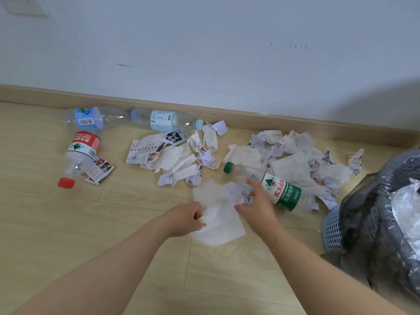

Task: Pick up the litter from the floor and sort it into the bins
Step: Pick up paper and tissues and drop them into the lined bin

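Observation:
A white paper tissue [218, 221] hangs just above the wooden floor, and my left hand [187, 218] pinches its left edge. My right hand [255, 201] grips a crumpled scrap of printed paper [241, 193] at the tissue's upper right. Beside that hand lies a green-capped, green-labelled bottle [279, 189]. Crumpled tissues and paper scraps are heaped in the middle [181, 162] and on the right [295, 155]. At the far right stands a blue mesh bin [334, 228] lined with a grey bag, holding white plastic.
A red-capped bottle [79, 153] lies at the left on a printed card. Two clear bottles with blue labels [91, 119] [163, 120] lie along the skirting board [250, 120]. Bare wooden floor [91, 223] stretches in front of the litter.

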Motion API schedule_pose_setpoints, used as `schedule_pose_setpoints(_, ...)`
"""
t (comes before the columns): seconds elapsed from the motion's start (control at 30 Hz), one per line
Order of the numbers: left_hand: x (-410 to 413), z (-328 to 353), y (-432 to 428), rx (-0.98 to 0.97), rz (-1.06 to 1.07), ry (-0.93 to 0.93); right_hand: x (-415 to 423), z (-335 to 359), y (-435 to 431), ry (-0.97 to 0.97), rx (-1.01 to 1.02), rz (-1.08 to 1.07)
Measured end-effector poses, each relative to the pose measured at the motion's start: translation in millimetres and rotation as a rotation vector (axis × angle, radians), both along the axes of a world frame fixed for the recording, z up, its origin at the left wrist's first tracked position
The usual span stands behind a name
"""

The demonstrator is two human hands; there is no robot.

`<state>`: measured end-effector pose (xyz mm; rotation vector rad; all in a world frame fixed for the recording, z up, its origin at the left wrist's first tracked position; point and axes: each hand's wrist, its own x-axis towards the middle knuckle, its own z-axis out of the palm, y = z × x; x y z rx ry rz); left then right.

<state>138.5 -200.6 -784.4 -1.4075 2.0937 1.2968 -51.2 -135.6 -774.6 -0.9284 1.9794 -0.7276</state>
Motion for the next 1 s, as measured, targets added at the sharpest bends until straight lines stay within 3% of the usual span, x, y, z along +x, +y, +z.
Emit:
schedule_pose_setpoints(0.1,-1,12,-6,0.143,0.028,0.006,10,-7,-1,0.008,0.019,0.187)
schedule_pose_setpoints(0.2,-2,22,-13,0.142,0.155,0.052,16,-12,2,0.049,0.111,0.349)
schedule_pose_setpoints(0.27,0,22,-18,0.032,0.277,0.063,17,-17,4,0.144,0.168,0.424)
schedule_pose_setpoints(0.37,5,17,-20,-0.292,0.344,-0.041,16,-18,7,0.337,0.251,0.538)
schedule_pose_setpoints(0.5,9,11,-13,-0.497,0.145,-0.220,16,-15,14,0.569,0.335,0.682)
schedule_pose_setpoints(0.63,1,14,-7,-0.579,0.088,-0.071,13,-19,21,0.672,0.338,0.658)
schedule_pose_setpoints(0.8,-5,18,-6,-0.259,0.405,0.283,6,-16,24,0.738,0.348,0.679)
schedule_pose_setpoints(0.9,-1,18,-6,-0.106,0.538,0.327,1,-12,23,0.614,0.379,0.564)
schedule_pose_setpoints(1.0,2,15,-5,0.003,0.491,0.292,-6,-6,19,0.488,0.331,0.376)
